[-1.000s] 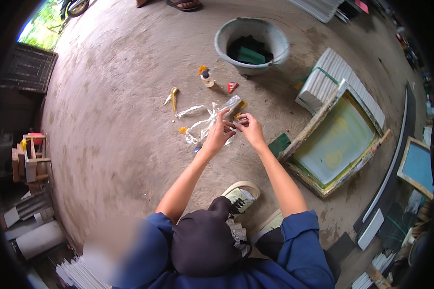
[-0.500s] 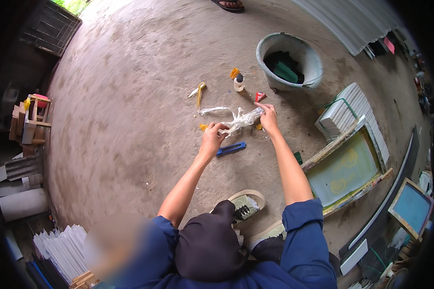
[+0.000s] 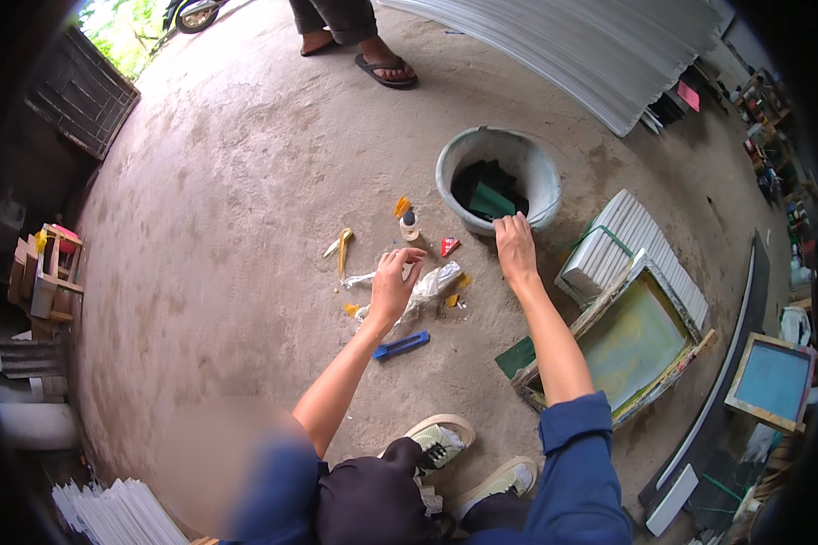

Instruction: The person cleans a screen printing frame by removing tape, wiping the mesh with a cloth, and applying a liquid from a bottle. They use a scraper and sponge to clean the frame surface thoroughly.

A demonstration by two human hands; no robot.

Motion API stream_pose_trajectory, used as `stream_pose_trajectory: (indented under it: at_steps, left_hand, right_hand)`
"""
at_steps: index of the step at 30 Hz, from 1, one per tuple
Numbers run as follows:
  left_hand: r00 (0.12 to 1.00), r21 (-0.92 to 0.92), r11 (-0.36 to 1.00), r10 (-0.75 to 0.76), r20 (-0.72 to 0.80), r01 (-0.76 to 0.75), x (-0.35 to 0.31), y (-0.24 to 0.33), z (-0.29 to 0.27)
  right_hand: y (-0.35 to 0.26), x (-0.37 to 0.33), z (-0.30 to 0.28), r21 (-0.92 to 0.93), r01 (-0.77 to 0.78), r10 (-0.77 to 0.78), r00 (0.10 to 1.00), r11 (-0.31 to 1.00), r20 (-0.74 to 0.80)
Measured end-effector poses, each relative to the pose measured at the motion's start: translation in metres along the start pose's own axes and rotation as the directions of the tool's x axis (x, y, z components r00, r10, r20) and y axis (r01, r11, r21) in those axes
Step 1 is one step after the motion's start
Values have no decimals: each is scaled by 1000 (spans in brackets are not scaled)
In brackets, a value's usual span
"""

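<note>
The left hand [image 3: 394, 283] has its fingers loosely bent over a crumpled heap of clear, shiny plastic film [image 3: 436, 282]; whether it pinches any of it I cannot tell. The right hand [image 3: 516, 250] reaches to the near rim of a round grey bucket [image 3: 543, 182], its fingertips drawn close together (anything between them is too small to make out).

The bucket stands on the floor, its mouth wide and its wall scuffed and pale. Inside lie dark, jumbled pieces, with a flat green piece [image 3: 493, 202] on top. Left of the bucket, a small white bottle with a black cap [image 3: 410, 227] stands upright; its contents are hidden.

The film lies on the rough, stained concrete floor [image 3: 200, 272], in glossy folds that trail off to the left. Around it are a small red wedge-shaped scrap [image 3: 450, 246], an orange-yellow scrap [image 3: 403, 206] just beyond the bottle, and a narrow, bent yellow strip [image 3: 343, 252]. A long, slotted blue plastic tool [image 3: 402, 345] lies nearer the person's shoes, apart from the film.

To the right, a stack of flat white panels [image 3: 663, 263] is bound with green strapping. A paint-crusted rectangular frame [image 3: 586, 315] leans against it, stretched with smooth grey mesh [image 3: 636, 345] blotched yellow. Farther off, large ridged whitish sheets [image 3: 563, 54] lie beyond the bucket.
</note>
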State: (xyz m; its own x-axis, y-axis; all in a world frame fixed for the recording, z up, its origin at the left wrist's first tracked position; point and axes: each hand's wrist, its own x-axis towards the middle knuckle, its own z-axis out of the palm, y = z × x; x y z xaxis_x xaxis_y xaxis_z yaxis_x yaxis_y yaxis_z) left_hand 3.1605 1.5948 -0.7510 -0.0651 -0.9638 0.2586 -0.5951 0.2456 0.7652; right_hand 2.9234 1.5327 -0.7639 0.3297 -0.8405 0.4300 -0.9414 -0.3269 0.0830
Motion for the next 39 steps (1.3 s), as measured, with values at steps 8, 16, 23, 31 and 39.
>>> stream_pose_trajectory:
  at_steps: [8,16,23,31,39]
  left_hand:
    - [974,-15,974,226,13,-226,-5,39,28]
    - [865,12,912,384,323,-410,0,61,87]
    - [844,307,879,172,508,-364,19,64,110]
    - [870,-313,946,88,486,80,20,117,51]
    - [814,-415,897,352,463,-152,26,172,-23]
  right_hand:
    - [1,-99,-73,161,94,-109,990,983,91]
    - [-6,-140,-114,304,-49,-3,986,952,169]
    - [-12,-153,-138,307,-230,178,966,923,186]
    - [0,-154,-180,561,-400,375,912,725,166]
    - [-25,-58,-228,915,-247,274,948,320,160]
